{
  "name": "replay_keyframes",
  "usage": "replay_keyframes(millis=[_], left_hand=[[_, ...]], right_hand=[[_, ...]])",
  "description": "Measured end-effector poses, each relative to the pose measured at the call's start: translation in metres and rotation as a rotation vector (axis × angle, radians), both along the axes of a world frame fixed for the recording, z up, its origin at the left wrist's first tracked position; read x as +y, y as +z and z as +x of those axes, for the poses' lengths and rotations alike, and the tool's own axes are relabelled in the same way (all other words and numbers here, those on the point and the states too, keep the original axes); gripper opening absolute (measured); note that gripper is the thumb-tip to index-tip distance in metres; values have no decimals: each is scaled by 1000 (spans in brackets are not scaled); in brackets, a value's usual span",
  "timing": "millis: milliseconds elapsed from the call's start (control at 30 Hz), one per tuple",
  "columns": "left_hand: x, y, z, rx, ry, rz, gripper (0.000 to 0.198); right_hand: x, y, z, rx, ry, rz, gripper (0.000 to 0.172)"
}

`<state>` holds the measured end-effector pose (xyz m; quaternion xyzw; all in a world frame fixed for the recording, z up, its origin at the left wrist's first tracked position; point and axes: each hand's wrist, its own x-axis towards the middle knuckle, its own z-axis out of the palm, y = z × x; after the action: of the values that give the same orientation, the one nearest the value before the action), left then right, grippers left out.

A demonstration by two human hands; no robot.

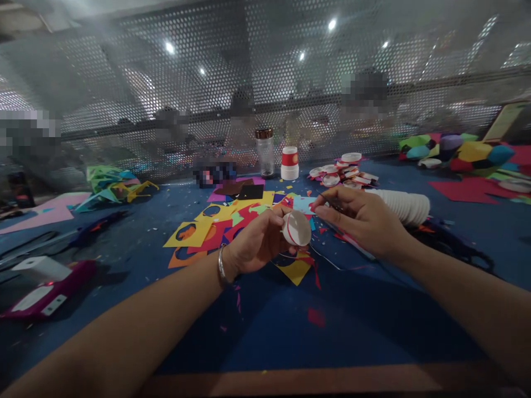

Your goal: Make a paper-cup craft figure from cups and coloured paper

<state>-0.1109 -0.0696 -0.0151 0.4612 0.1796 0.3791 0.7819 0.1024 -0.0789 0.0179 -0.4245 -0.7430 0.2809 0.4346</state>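
Observation:
My left hand is closed around a short white paper cup piece with a red line, its round face tilted toward me. To its right, my right hand pinches a thin, dark, needle-like thing whose exact kind is too small to tell; it stays apart from the cup piece. A thin white thread trails on the table just right of the cup piece. Beneath and behind my hands lie coloured paper sheets with round holes cut out, among small scraps.
Behind stand a glass bottle, stacked paper cups and a pile of cut cup pieces. A row of white cups lies right. Left are a magenta power strip and folded papers. Perforated metal panels close off the back.

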Motion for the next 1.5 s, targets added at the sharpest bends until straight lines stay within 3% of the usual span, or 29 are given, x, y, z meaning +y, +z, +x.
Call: replay_keyframes(millis=[167, 333, 433, 533, 633, 800, 967, 1100, 1200, 1333, 1500], left_hand=[[0, -2, 2, 78, -46, -25, 29], [2, -3, 4, 99, -82, -60, 30], [0, 0, 4, 135, -50, -51, 27], [-2, 5, 1, 200, 67, -4, 20], [-1, 11, -8, 360, 255, 177, 17], [1, 14, -22, 690, 485, 741, 23], [-7, 16, -25, 850, 463, 1076, 22], [-13, 16, -21, 910, 468, 1155, 32], [-12, 12, -19, 885, 522, 1133, 35], [-4, 6, -18, 748, 474, 820, 40], [4, -1, -13, 518, 433, 588, 40]], right_hand=[[2, -8, -3, -15, 105, -34, 36], [5, -9, -2, -72, 95, 8, 29], [3, -7, -3, -96, 85, 67, 29], [0, -3, -3, -133, 71, 96, 32], [3, -1, 1, -170, 21, 70, 34], [19, -8, 13, -328, -49, 64, 34], [28, -19, 14, -486, -122, -8, 10], [28, -21, 13, -539, -152, -67, 15], [27, -21, 13, -443, -167, -99, 31], [20, -15, 8, -244, -53, -162, 54], [5, -6, -2, -142, 62, -208, 57]])
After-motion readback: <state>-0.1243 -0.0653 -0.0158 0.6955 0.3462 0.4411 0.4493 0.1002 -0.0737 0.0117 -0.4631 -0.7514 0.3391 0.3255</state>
